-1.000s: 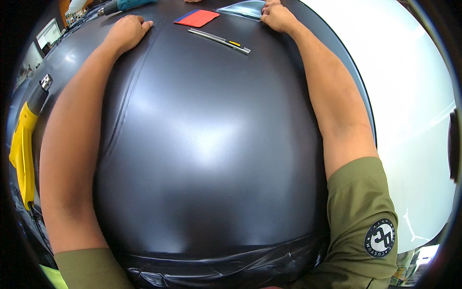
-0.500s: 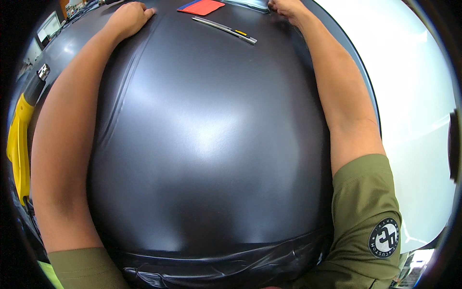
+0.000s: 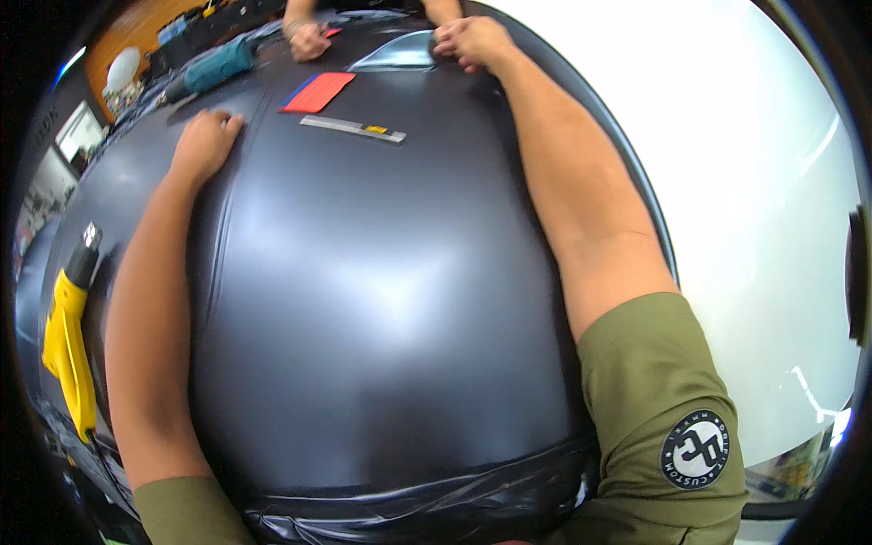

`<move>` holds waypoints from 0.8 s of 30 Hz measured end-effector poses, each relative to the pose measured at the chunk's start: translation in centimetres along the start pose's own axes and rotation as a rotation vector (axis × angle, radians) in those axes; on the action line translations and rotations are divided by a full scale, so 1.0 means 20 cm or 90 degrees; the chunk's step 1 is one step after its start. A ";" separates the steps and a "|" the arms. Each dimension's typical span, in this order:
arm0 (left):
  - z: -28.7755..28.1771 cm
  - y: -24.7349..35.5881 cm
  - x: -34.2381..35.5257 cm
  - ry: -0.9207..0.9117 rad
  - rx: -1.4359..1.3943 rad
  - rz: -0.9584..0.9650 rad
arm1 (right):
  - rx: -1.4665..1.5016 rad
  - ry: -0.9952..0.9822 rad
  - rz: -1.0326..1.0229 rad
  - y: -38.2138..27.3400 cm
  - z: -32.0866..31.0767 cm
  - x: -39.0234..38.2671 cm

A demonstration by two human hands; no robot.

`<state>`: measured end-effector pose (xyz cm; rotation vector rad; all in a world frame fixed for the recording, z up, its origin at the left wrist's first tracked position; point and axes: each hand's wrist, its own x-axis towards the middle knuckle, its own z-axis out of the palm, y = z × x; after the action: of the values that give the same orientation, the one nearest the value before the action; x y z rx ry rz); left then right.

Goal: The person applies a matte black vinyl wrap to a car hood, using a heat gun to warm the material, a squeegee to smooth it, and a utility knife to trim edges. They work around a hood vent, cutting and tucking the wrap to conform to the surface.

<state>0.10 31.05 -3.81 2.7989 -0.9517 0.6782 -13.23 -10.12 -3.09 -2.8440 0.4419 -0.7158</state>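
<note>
A broad sheet of matte dark film covers the curved panel before me. My left hand rests palm down on it at the upper left, fingers loosely laid out and holding nothing. At the far end, my right hand is closed, its fingertips on a dark edge of the film beside a pale, shiny opening. What lies inside those fingers is partly hidden. Between my arms lie a red squeegee with a blue edge and a slim silver utility knife.
A co-worker's closed hand is on the far side; their other forearm reaches close to my right hand. A yellow heat gun lies at left, a teal heat gun far left. White bodywork curves along the right.
The view has tilted up and shifted, so the knife and squeegee sit lower and further left. The co-worker's hands and teal heat gun have come into view. My right hand stays closed.
</note>
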 end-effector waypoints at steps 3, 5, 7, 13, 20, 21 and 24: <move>0.11 0.18 0.09 0.019 -0.055 0.019 | -0.187 0.054 -0.133 0.35 -0.03 0.12; 0.06 0.00 0.02 0.012 -0.010 0.021 | -0.019 -0.047 0.031 -0.01 -0.08 -0.06; 0.04 0.02 0.03 0.018 -0.015 0.040 | 0.012 -0.015 0.045 -0.03 -0.14 -0.13; 0.02 0.10 0.01 0.044 -0.017 0.047 | -0.090 -0.032 0.035 -0.03 -0.18 -0.26; 0.00 0.12 0.01 0.071 0.020 0.055 | 0.016 -0.041 0.052 0.04 -0.15 -0.17; -0.01 0.14 -0.01 0.059 0.036 0.092 | 0.040 -0.048 0.065 0.07 -0.15 -0.16; -0.13 0.28 -0.15 0.017 0.126 0.220 | 0.055 -0.049 0.107 0.02 -0.15 -0.21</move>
<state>-6.36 28.82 -2.99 2.8052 -1.4565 0.8942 -18.24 -9.39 -2.29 -2.7036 0.6130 -0.5772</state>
